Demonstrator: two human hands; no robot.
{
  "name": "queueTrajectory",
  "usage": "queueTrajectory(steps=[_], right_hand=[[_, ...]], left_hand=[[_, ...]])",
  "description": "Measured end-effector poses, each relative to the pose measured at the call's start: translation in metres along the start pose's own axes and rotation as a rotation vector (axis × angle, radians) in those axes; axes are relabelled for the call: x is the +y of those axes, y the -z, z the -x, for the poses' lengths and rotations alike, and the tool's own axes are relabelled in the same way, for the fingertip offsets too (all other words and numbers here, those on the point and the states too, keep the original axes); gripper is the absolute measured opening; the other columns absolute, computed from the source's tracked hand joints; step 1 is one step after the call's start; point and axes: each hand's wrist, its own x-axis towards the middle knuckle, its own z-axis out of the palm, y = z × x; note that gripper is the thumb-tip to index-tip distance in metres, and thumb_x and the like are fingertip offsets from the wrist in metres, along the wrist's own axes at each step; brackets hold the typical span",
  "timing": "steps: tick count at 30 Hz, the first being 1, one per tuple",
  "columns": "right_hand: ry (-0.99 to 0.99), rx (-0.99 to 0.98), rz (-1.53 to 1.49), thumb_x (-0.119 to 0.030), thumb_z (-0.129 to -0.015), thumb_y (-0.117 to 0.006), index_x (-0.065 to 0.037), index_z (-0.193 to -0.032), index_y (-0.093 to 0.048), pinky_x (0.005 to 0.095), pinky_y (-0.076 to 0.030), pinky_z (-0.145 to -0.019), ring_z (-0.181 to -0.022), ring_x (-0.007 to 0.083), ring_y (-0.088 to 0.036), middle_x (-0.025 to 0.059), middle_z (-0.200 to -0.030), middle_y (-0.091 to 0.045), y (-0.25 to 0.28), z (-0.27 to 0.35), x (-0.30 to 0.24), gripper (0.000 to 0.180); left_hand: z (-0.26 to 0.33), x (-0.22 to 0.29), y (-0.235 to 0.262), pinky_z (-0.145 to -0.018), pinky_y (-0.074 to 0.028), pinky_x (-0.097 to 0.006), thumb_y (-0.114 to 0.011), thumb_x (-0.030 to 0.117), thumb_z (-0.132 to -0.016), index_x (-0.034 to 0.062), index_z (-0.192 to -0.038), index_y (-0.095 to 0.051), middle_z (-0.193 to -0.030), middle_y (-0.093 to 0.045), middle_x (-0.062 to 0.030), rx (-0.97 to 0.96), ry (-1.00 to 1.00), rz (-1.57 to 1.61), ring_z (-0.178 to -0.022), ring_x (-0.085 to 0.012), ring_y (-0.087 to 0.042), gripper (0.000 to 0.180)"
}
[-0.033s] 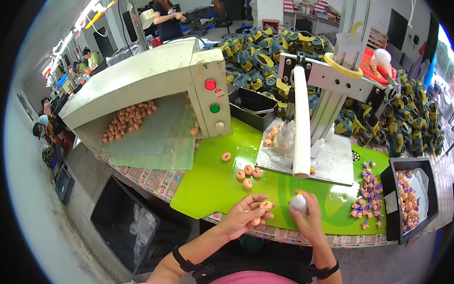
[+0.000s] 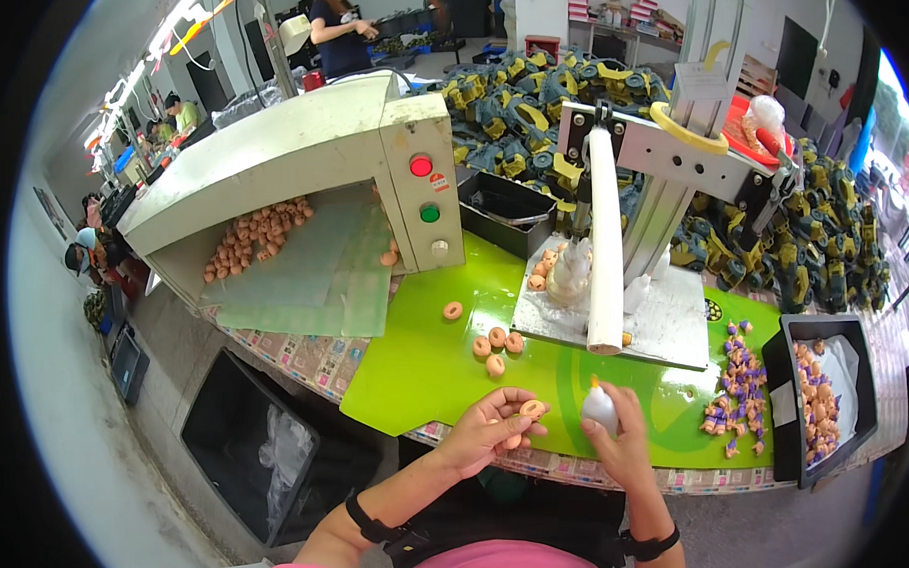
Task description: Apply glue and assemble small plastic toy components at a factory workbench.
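Note:
My left hand (image 2: 492, 426) holds a small orange ring-shaped part (image 2: 533, 409) between its fingertips, with more orange pieces cupped in the palm. My right hand (image 2: 619, 440) grips a small white squeeze bottle (image 2: 599, 406) with an orange tip, tilted toward the ring. Both hands hover over the front of a bright green mat (image 2: 422, 363). Three loose orange rings (image 2: 497, 348) lie on the mat just beyond my left hand, and one more ring (image 2: 453, 310) lies farther back.
A cream machine (image 2: 309, 149) with red and green buttons holds orange parts on its chute. A metal press stand with a white roller (image 2: 606, 249) rises centre. Purple-and-orange pieces (image 2: 733, 389) lie right, beside a black tray (image 2: 785, 416). Toy trucks (image 2: 541, 87) pile behind. People work far left.

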Motion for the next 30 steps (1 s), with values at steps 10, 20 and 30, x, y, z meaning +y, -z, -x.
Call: queueTrajectory(steps=[10,20,30], right_hand=[[0.073,0.125,-0.08,-0.012,-0.061,-0.088,-0.006,-0.09,-0.064,0.0291,-0.045,-0.065,-0.073,0.0184,-0.056,0.0054,-0.08,-0.059,0.011,0.024,-0.024,0.038],[0.115,0.15,-0.049,-0.016,-0.062,-0.088,-0.006,-0.089,-0.065,0.0299,-0.044,-0.062,-0.069,0.0189,-0.055,0.0051,-0.076,-0.061,0.006,0.02,-0.028,0.036],[0.113,0.123,-0.037,-0.016,-0.063,-0.087,-0.005,-0.087,-0.066,0.03,-0.044,-0.061,-0.068,0.0192,-0.056,0.0055,-0.075,-0.061,0.004,0.019,-0.026,0.034]], left_hand=[[-0.002,-0.011,-0.001,-0.062,-0.046,-0.019,-0.063,0.008,-0.091,0.0002,-0.12,-0.057,-0.098,-0.06,-0.0034,0.061,0.007,-0.058,-0.069,-0.0072,-0.052,0.031],[-0.002,-0.007,-0.002,-0.063,-0.046,-0.02,-0.061,0.005,-0.091,-0.0001,-0.123,-0.055,-0.097,-0.06,-0.0047,0.052,0.026,-0.072,-0.07,-0.0089,-0.054,0.033],[-0.002,-0.01,-0.003,-0.058,-0.043,-0.018,-0.065,0.012,-0.09,0.001,-0.117,-0.06,-0.089,-0.061,-0.0013,0.061,0.008,-0.045,-0.066,-0.0062,-0.051,0.029]])
